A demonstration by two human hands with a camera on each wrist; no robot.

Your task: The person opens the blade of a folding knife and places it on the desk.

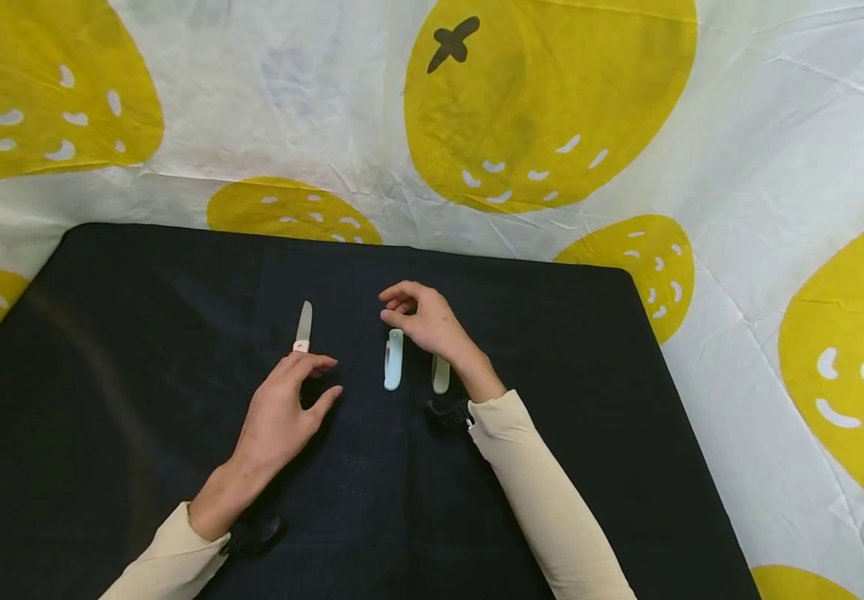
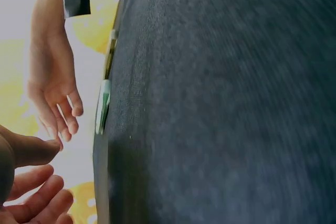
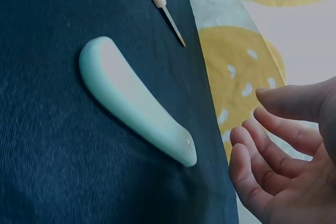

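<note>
Three folding knives lie on the black tablecloth [image 1: 360, 500]. The pink-handled knife [image 1: 303, 325] on the left has its blade out, pointing toward the far edge. My left hand [image 1: 274, 412] is over its handle and hides most of it, fingers loosely bent and thumb apart. In the middle lies a folded light blue knife [image 1: 395, 362], seen close in the right wrist view. Just beyond its far end is my right hand [image 1: 427, 321], fingers relaxed around nothing. A folded pale green knife [image 1: 441, 375] lies to the right, partly covered by the right wrist.
A white cloth backdrop [image 1: 312, 108] with yellow fruit prints hangs behind and to the right of the table. Both wrists carry black straps, and cream sleeves [image 1: 551, 500] cover the forearms.
</note>
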